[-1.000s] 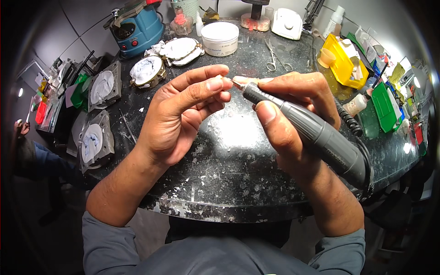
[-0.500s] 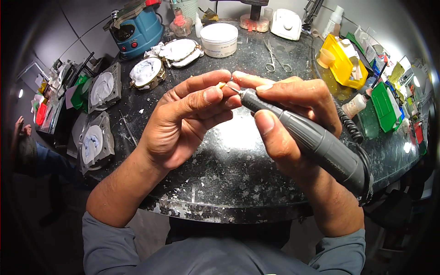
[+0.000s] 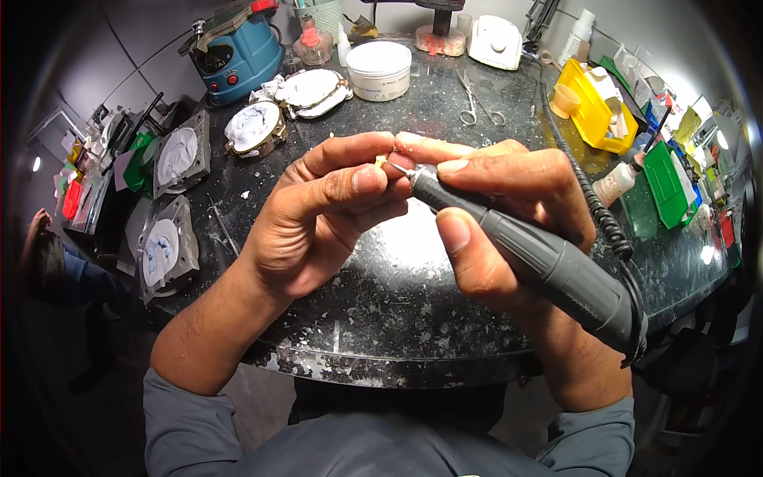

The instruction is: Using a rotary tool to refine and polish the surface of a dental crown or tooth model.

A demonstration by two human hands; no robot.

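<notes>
Between the thumb and fingers of my left hand is a small pale yellowish piece, too small to make out its kind. My right hand is wrapped round a dark grey rotary handpiece, held slantwise with its cable end toward the lower right. Its thin metal bur points at the yellowish piece; whether the tip touches it, I cannot tell. The forefingers of both hands meet above the bur. A coiled black cord hangs behind my right hand.
A white tub, scissors and white plaster moulds lie on the dark bench. A blue machine stands at back left, metal flasks at left, and a yellow bin at right. Another person's arm shows at far left.
Both hands have shifted slightly, and the yellowish piece is turned so that more of it shows. The handpiece has moved a little left and down with my right hand.
</notes>
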